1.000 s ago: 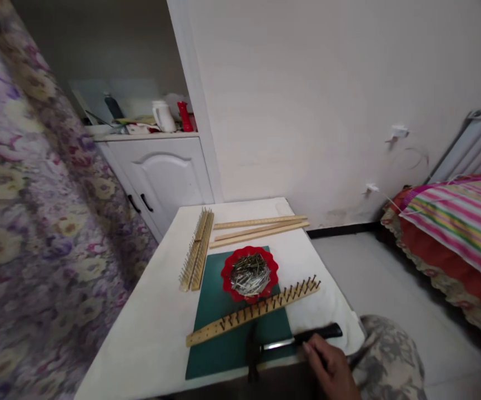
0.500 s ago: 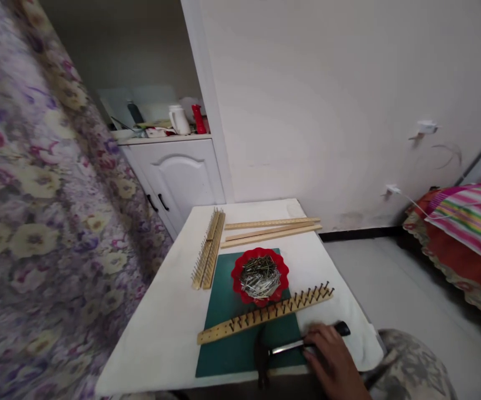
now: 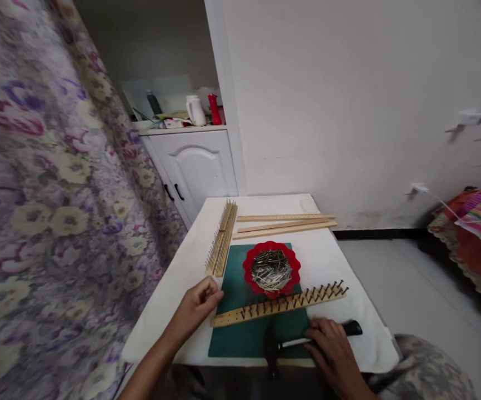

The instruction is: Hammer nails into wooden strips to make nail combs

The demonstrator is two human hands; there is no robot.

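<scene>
My right hand (image 3: pixel 330 344) lies over the handle of a hammer (image 3: pixel 296 343), whose dark head is at the mat's front edge. My left hand (image 3: pixel 201 303), fingers curled in, hovers by the left end of a wooden strip (image 3: pixel 282 304). Whether it holds anything small is hidden. Two rows of dark nails stand in the strip, and its left end has bare holes. Under it is a green mat (image 3: pixel 257 336). Behind the strip sits a red scalloped bowl (image 3: pixel 249 266) full of loose nails (image 3: pixel 271 269).
Two nail-studded strips (image 3: pixel 223 239) lie at the left on the white table (image 3: pixel 174 300). Several plain wooden strips (image 3: pixel 286 225) lie at the back. A floral curtain (image 3: pixel 57 222) hangs at the left, and a white cabinet (image 3: pixel 199 166) stands behind.
My left hand has come into view from the lower left and is near the strip's left end. My right hand stays on the hammer. The whole view has shifted slightly.
</scene>
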